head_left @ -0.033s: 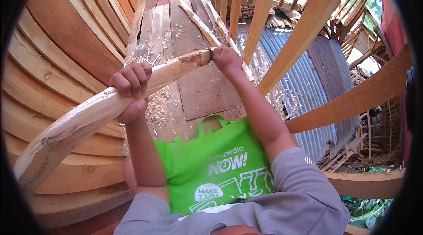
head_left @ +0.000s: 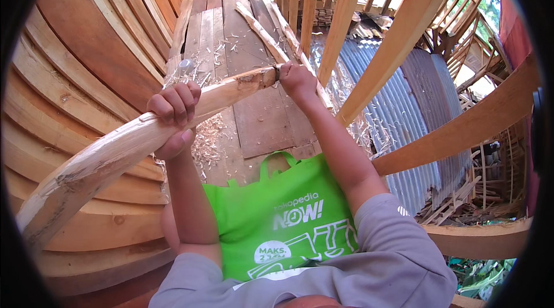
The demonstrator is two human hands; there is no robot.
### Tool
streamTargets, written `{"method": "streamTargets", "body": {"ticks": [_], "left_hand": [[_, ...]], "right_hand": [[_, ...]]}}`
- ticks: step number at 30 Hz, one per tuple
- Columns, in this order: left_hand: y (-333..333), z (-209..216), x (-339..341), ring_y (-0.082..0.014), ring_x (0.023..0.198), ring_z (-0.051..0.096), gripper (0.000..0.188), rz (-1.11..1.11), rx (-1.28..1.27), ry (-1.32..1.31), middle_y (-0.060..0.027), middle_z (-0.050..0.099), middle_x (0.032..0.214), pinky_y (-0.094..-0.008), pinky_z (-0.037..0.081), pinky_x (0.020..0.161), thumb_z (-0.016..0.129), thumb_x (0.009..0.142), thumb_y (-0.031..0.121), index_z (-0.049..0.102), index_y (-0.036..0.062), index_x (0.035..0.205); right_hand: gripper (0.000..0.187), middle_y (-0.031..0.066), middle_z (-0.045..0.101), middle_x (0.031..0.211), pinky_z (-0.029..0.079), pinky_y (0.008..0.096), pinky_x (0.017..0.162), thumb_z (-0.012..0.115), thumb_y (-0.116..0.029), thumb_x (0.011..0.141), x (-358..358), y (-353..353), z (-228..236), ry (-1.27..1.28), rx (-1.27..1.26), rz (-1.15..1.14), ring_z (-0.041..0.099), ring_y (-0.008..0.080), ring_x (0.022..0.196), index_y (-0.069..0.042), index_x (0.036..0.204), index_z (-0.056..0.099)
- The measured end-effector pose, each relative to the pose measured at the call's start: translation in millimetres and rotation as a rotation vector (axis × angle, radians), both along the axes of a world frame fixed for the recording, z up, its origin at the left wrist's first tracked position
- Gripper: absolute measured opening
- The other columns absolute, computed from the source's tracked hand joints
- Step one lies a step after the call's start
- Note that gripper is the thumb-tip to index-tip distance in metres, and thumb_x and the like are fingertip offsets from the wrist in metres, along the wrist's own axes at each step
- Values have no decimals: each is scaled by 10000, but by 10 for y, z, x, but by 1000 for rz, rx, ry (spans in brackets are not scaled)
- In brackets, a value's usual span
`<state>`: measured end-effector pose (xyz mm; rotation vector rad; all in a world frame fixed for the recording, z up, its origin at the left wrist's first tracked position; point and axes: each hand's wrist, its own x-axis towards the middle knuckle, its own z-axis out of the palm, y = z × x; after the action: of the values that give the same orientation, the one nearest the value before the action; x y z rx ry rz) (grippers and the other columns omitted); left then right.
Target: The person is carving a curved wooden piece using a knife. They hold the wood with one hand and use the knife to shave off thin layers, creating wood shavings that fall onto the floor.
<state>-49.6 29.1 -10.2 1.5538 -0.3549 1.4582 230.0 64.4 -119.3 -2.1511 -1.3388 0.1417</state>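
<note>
A long, thick, peeled wooden pole (head_left: 109,143) runs slantwise from the lower left to the middle of the view. My left hand (head_left: 173,113) is wrapped round it partway along, fingers over the top and thumb on the near side. At its far right end my right hand (head_left: 298,81) is closed in a fist. A narrow dark strip shows between that fist and the pole's end; what it is, and what the fingers hold, I cannot make out. Across my lap lies a green cloth bag (head_left: 277,192) with white printing, its handles toward the pole.
Stacked boards (head_left: 86,94) stand along the left. Pale shavings (head_left: 209,137) litter the plank floor (head_left: 262,126), where a clear round object (head_left: 185,65) sits. A thin peeled stick (head_left: 262,32) lies ahead. Wooden slats (head_left: 398,42) rise on the right, with corrugated metal sheets (head_left: 386,83) beyond.
</note>
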Motion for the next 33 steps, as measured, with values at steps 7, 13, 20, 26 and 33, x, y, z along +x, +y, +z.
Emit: {"method": "streamTargets", "body": {"ticks": [7,13,20,26,33], "left_hand": [[-13,15,104,-153,649,405,296,-26,-55,-59,19,413,670,-332,346,709,573,534,89,371,159,739],[-52,-94,31,-188,745,421,405,18,-140,-91,-14,401,752,-358,349,767,625,535,112,424,125,886],[-91,-66,102,-222,922,483,416,173,-61,-82,-60,456,947,-424,418,960,688,610,211,561,79,984],[36,-182,52,-222,964,563,770,93,-55,18,-61,548,867,-466,439,1035,658,635,214,555,22,1373],[-71,-6,123,-176,681,371,338,0,-144,-120,-15,407,692,-338,338,724,701,632,140,386,129,753]], "right_hand": [[648,327,670,999,473,561,926,251,-397,1024,105,-22,-132,170,16,42,636,496,978,58,943,705],[753,333,665,1008,443,558,952,197,-489,1045,-42,-121,-316,236,35,119,610,509,1037,81,969,683],[536,244,680,869,481,445,795,443,-446,1027,185,-215,-491,274,80,127,652,358,856,43,968,653],[343,7,600,698,440,308,516,615,-384,973,337,-558,329,243,-109,375,535,103,555,-45,989,663],[371,-10,515,603,352,275,445,547,-419,1007,487,-382,67,444,-101,191,447,99,477,-69,994,667]]}}
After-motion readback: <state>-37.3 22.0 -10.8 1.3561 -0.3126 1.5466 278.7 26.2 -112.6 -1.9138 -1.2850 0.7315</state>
